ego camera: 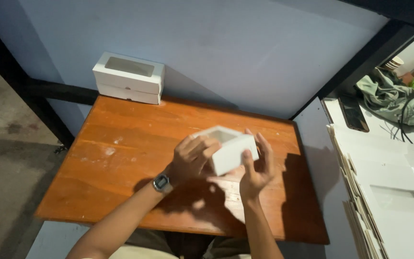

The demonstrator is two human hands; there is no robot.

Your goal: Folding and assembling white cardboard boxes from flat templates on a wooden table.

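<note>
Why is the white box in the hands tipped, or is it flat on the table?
Tipped. The white box is held above the wooden table, tilted between the left hand and right hand.

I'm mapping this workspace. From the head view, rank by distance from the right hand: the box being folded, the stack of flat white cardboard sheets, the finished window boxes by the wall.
1. White box, held in the right hand above the table.
2. Flat cardboard stack, off to the right.
3. Finished window boxes, at the far left corner.

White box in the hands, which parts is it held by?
The small white box: left hand grips its left end, right hand cups its right end and underside.
</note>
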